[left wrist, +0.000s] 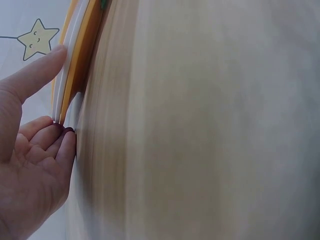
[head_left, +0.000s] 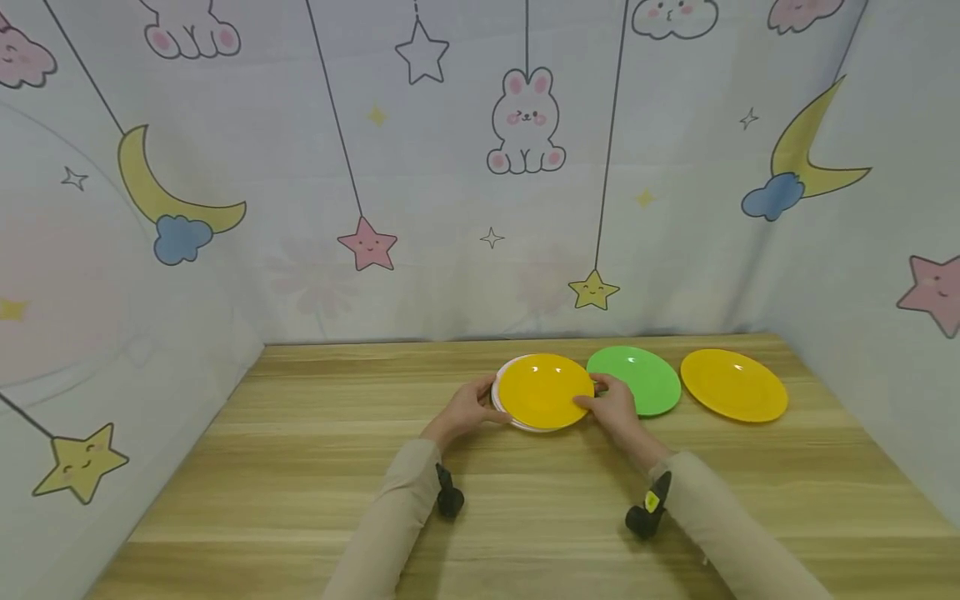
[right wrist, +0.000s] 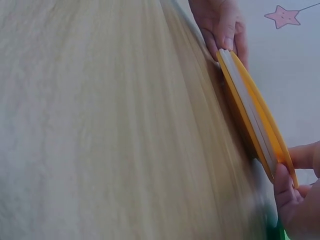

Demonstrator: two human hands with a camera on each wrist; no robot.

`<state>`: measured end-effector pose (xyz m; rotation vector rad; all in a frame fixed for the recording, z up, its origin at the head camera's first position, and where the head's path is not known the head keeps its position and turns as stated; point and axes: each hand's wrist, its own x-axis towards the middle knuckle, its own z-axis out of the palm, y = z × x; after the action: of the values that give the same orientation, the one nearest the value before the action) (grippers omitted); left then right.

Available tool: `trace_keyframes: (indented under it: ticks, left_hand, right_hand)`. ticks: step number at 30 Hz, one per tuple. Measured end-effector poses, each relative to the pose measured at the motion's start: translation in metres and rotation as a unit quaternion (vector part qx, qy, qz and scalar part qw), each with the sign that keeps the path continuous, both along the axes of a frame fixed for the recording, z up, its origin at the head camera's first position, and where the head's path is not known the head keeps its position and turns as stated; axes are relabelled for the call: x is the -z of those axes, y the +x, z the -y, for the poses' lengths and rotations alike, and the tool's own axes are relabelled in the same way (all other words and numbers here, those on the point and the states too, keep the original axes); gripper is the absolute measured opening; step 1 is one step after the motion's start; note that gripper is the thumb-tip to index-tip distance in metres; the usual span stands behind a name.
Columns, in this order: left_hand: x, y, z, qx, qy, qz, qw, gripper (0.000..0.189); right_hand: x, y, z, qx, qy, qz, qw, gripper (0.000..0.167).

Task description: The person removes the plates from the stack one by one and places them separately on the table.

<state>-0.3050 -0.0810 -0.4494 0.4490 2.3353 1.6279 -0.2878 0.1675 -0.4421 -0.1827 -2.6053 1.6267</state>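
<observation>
A yellow plate (head_left: 546, 390) lies uppermost in a small stack, over a white plate (head_left: 497, 398) whose rim peeks out at the left. Both wrist views show another orange-yellow plate (left wrist: 84, 50) beneath the white. At the stack's left side my left hand (head_left: 467, 412) grips the rims, thumb on the near edge and fingers curled around the far side. From the right, my right hand (head_left: 615, 410) pinches the top yellow plate's rim between thumb and fingers. That plate is shifted slightly right and tilted apart from the white one.
Just right of the stack a green plate (head_left: 637, 382) lies on the wooden table (head_left: 337, 500), with a separate yellow plate (head_left: 735, 385) beyond it. A patterned cloth (head_left: 450, 167) hangs behind the table and along both sides.
</observation>
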Motion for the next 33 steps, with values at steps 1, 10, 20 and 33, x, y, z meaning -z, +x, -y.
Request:
trace_keyframes:
  ticks: [1,10,20,33]
  left_hand:
    - [-0.001,0.001,0.000,-0.001,-0.004,-0.001,1.0000,0.081]
    - [-0.002,0.003,0.000,-0.002,-0.002,0.004,1.0000,0.081]
    - [0.000,0.002,-0.002,-0.011,-0.007,0.002,0.9999,0.082]
    - [-0.003,0.002,0.000,-0.007,-0.003,0.001,1.0000,0.081]
  right_hand:
    - [0.000,0.000,0.000,0.001,-0.013,0.002,0.9999,0.055]
    - [-0.001,0.002,-0.005,0.002,-0.085,0.017,0.9962,0.054]
    - [-0.008,0.011,-0.009,0.017,-0.110,0.025,0.9935,0.053]
    - [-0.018,0.027,-0.020,0.047,-0.114,0.015,0.9922,0.055]
